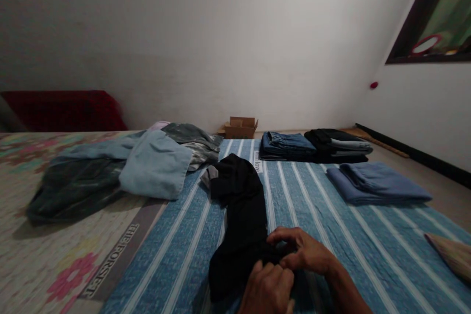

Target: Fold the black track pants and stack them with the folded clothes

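Observation:
A black garment point(245, 216) lies in a long, narrow shape on the blue striped sheet, its far end bunched with a grey patch showing at the left. I cannot tell for sure whether it is a pair of trousers. At its near end, my left hand point(268, 288) is closed on the fabric, knuckles up. Just beyond and to the right, my right hand point(303, 254) pinches the same dark cloth with thumb and fingers curled. The two hands almost touch. The edge between them is partly hidden by my fingers.
Loose clothes lie to the left, among them a light blue piece point(156, 164) and a dark green one point(79, 186). Folded jeans point(289, 144), a dark folded stack point(336, 146) and folded blue trousers point(382, 184) lie right. A cardboard box point(241, 130) stands by the wall.

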`<state>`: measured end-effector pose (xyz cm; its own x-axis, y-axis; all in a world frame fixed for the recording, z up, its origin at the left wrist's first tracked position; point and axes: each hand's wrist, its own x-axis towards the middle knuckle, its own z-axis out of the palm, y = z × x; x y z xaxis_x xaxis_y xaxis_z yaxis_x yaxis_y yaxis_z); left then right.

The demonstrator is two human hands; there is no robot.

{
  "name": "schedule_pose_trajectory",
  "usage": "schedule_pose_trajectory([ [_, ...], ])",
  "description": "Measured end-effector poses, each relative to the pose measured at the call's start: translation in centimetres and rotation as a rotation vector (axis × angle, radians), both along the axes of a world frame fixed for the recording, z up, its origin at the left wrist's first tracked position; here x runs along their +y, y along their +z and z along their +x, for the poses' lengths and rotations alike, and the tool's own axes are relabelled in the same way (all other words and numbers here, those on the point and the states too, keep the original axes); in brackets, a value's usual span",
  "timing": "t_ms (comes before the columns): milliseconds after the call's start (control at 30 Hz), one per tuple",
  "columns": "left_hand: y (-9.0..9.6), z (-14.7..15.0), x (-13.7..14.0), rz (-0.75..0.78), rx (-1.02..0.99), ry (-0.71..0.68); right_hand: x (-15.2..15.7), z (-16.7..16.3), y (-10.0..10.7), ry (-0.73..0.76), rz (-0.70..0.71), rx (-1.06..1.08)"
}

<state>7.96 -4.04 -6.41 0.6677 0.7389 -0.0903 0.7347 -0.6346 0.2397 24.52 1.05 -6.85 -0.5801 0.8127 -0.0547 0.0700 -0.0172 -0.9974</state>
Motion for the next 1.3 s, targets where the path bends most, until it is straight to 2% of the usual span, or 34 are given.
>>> schedule_pose_trajectory([
  [100, -0.2, 0.1, 0.1, 0.011, -0.023, 0.0, -0.1, -0.3, 0.2, -0.042, -0.011, -0.001],
  [200, -0.9, 0.1, 0.3, 0.081, -0.088, -0.011, -0.2, -0.6, 0.2, -0.08, 0.061, -0.025],
  [300, -1.7, 0.2, 0.4, 0.148, -0.17, -0.027, 0.0, -1.1, -0.4, -0.134, 0.136, -0.091],
  [433, -2.2, 0.4, 0.5, 0.246, -0.205, -0.056, 0.3, -1.9, -1.3, -0.238, 0.161, -0.13],
  [700, -2.6, 0.4, 0.6, 0.307, -0.246, -0.053, 0.1, -2.2, -0.1, -0.176, 0.176, -0.022],
  [900, -2.6, 0.0, 0.6, 0.344, -0.28, -0.064, 0.2, -2.3, -0.4, -0.192, 0.1, 0.06],
  [1033, -0.9, -0.7, 0.6, 0.341, -0.331, -0.138, 0.5, -2.1, -0.5, -0.329, -0.049, 0.162],
  [1200, 3.7, -2.3, 0.5, 0.377, -0.532, -0.16, 1.5, 0.2, -0.6, -0.63, -0.252, 0.667],
  [1300, 5.4, -3.1, 0.8, 0.449, -0.61, -0.116, 2.3, 2.5, -1.5, -0.754, -0.392, 0.761],
])
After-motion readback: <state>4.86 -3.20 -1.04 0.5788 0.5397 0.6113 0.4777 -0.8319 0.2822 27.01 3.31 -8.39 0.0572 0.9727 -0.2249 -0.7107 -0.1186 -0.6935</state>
